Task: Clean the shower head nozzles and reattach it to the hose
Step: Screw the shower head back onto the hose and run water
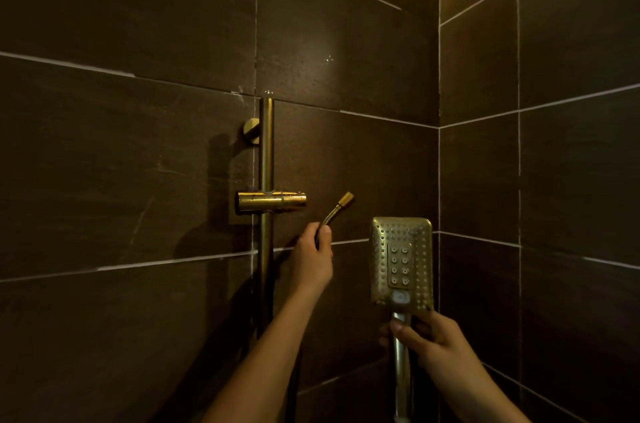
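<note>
While the left hand [313,258] is fisted around the thin brass-coloured flexible metal hose [333,213] at frame centre, its nut end pointing up-right and free, the right hand [427,339] is wrapped tight on the handle of the rectangular brass shower head [401,261], lower right. Nozzle face toward camera, upright, detached from hose.

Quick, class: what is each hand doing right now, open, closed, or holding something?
Left hand: closed on the hose, just below its free end.
Right hand: closed on the shower head by its handle.
</note>
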`<state>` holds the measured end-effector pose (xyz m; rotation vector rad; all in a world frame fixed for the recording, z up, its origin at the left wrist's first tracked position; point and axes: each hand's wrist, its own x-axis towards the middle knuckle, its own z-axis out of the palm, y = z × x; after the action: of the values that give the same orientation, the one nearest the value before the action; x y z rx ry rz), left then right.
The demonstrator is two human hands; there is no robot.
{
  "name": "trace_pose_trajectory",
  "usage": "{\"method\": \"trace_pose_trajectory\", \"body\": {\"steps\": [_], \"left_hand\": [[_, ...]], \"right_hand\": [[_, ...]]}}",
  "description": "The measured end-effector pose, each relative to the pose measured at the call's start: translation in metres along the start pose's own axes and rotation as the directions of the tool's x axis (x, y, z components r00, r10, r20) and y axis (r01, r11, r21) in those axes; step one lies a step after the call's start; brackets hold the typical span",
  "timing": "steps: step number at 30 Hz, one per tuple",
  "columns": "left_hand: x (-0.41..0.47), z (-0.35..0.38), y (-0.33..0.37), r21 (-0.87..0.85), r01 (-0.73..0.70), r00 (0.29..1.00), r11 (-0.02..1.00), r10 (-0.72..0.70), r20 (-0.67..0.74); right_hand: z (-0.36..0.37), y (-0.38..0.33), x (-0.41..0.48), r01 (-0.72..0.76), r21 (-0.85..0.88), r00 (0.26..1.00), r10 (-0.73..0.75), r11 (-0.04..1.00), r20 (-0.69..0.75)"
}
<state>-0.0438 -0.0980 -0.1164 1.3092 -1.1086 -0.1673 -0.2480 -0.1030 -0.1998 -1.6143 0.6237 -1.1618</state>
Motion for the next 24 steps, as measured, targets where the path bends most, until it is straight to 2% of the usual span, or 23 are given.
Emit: {"method": "trace_pose_trajectory", "body": {"steps": [6, 9, 14, 24], "left_hand": [[-0.055, 0.015, -0.056, -0.088, 0.194, 0.971, 0.977, -0.178, 0.162], [-0.101, 0.012, -0.102, -0.029, 0.342, 0.919, 0.939, -0.328, 0.220], [-0.184, -0.016, -0.176, 0.050, 0.461, 0.836, 0.886, -0.453, 0.309], [-0.294, -0.102, -0.264, 0.209, 0.549, 0.786, 0.809, -0.585, 0.199]], "right_hand": [[0.004, 0.020, -0.013, 0.001, 0.025, 0.998, 0.001, 1.000, -0.063], [0.009, 0.035, -0.026, -0.051, 0.040, 0.998, 0.052, 0.998, -0.039], [0.022, 0.082, -0.046, -0.150, 0.049, 0.987, 0.152, 0.988, -0.046], [0.067, 0.164, -0.084, -0.360, 0.099, 0.929, 0.366, 0.928, -0.051]]}}
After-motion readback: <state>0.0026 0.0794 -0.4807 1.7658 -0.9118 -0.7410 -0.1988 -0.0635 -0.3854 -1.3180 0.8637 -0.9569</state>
